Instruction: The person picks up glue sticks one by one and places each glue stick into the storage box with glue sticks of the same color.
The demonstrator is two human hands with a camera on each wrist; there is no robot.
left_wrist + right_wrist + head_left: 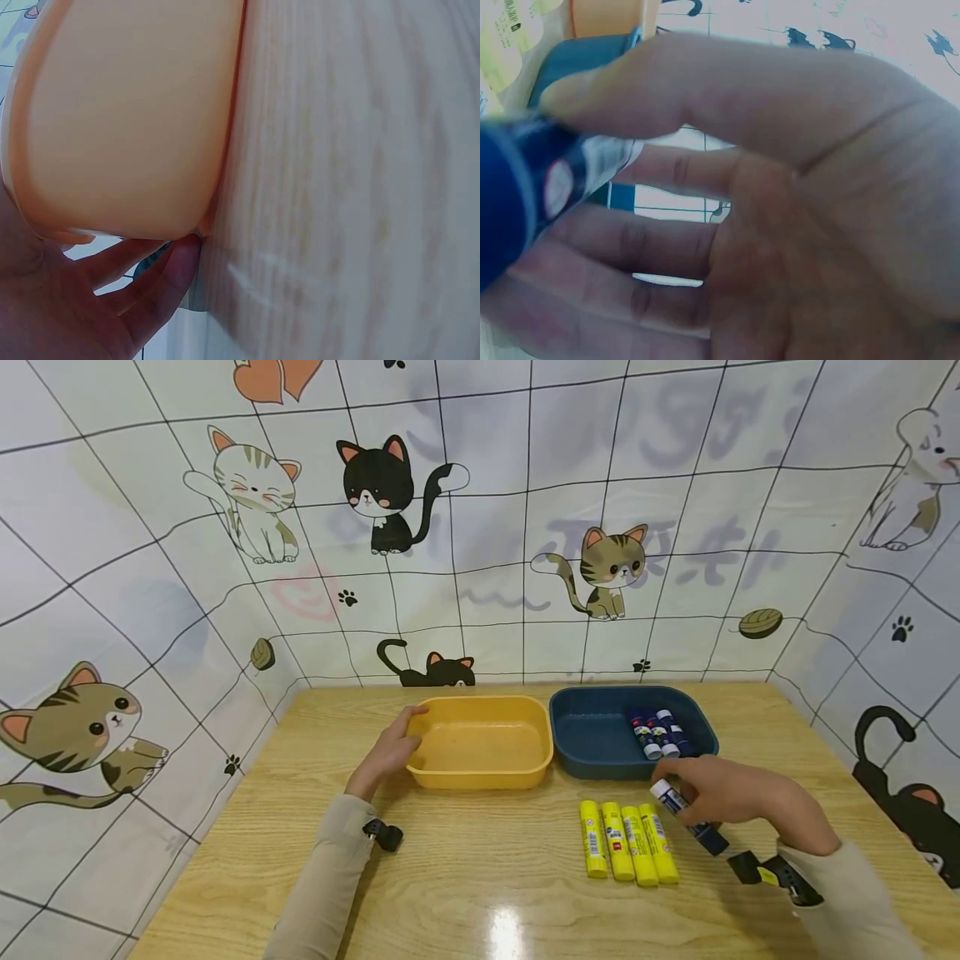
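My left hand [386, 752] holds the left end of a yellow plastic bin [480, 779]; in the left wrist view, its fingers [180, 262] lie against the end wall below the rim. Between thumb and fingers, my right hand [723, 789] pinches a dark blue glue stick [705, 837] with a white end. It is tilted, just in front of a blue bin [600, 770]. Several similar glue sticks [660, 737] lie in that bin's right part. Left of my right hand, several yellow glue sticks [618, 843] lie side by side on the table.
Both bins stand side by side at the back of the wooden table [450, 877]. Behind and beside the table hangs a white gridded cloth [495, 527] printed with cartoon cats. Wrist cameras are strapped over both sleeves [322, 868].
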